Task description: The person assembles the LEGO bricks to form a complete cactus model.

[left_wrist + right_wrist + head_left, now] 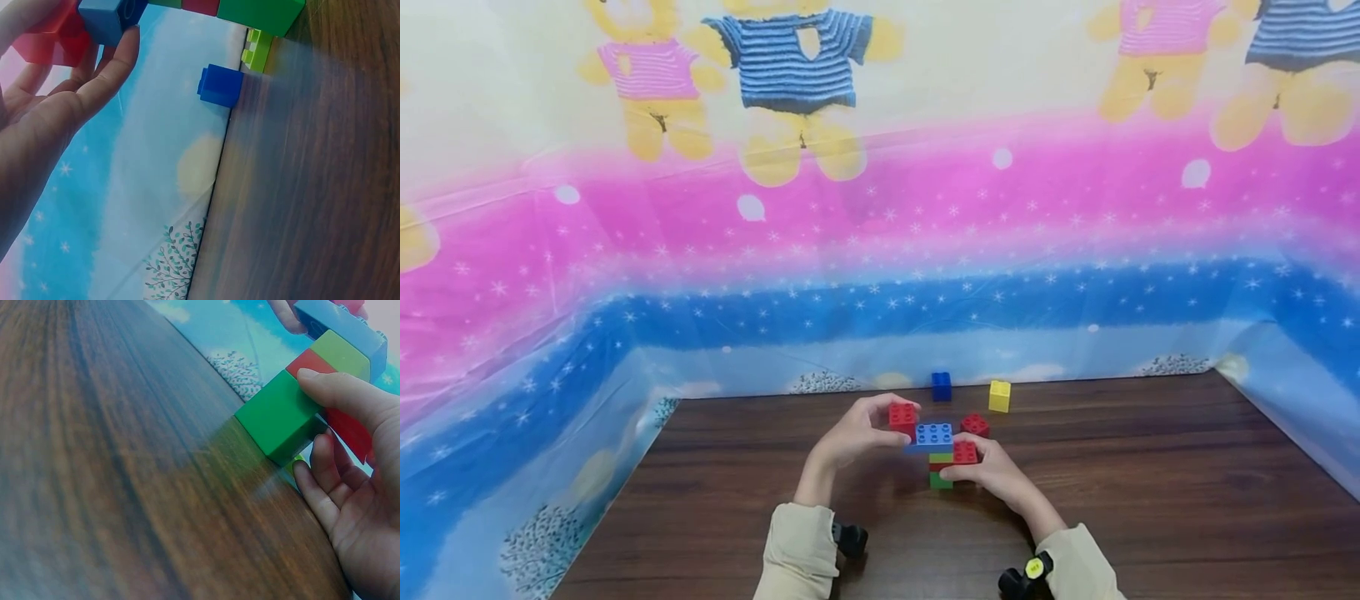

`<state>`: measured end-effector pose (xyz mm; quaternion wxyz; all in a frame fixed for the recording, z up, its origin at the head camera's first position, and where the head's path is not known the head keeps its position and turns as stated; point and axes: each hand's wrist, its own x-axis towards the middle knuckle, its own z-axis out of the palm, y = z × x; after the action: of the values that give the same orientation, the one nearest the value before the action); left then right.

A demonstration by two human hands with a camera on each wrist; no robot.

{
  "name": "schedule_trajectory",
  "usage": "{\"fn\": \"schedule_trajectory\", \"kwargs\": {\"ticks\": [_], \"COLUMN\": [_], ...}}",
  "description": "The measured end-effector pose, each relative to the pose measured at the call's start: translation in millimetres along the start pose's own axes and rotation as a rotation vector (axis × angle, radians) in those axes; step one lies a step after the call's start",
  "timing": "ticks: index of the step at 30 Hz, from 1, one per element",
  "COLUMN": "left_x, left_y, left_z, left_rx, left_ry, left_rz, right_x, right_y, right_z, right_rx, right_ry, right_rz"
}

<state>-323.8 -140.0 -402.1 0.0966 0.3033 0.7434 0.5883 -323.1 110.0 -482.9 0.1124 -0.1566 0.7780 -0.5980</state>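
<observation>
A brick stack (934, 439) is standing on the table (1150, 475) between left hand (852, 435) and right hand (997, 477). Two loose blocks (942, 387) (999, 397) are sitting behind it, near the far edge.

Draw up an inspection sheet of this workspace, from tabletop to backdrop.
Surface: dark wood-grain table.
Job's things: brick stack with green block lowest, then red layer, lime layer and light blue brick; left red block at the blue brick's left end; right red piece at the stack's right side, unclear whether joined.
Clutter: dark blue block, yellow block and rear red block, all behind the stack.
Hands: left hand holds the left red block; right hand grips the stack.
Cables: nothing seen.
Surroundings: pink-and-blue printed cloth behind the table; black device at the left wrist.
</observation>
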Motion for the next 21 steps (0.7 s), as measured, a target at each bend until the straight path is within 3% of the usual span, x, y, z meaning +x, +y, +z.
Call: {"fn": "schedule_trajectory", "kwargs": {"ticks": [21], "left_x": [1.7], "left_y": [-7.9], "left_z": [1.6], "left_rx": [-0.076], "left_ry": [0.029], "left_rz": [-0.021], "right_x": [-1.4], "right_y": [-4.2], "right_z": [0.3], "right_rx": [-0.005], "right_ry": [0.019], "right_rz": [0.008]}}
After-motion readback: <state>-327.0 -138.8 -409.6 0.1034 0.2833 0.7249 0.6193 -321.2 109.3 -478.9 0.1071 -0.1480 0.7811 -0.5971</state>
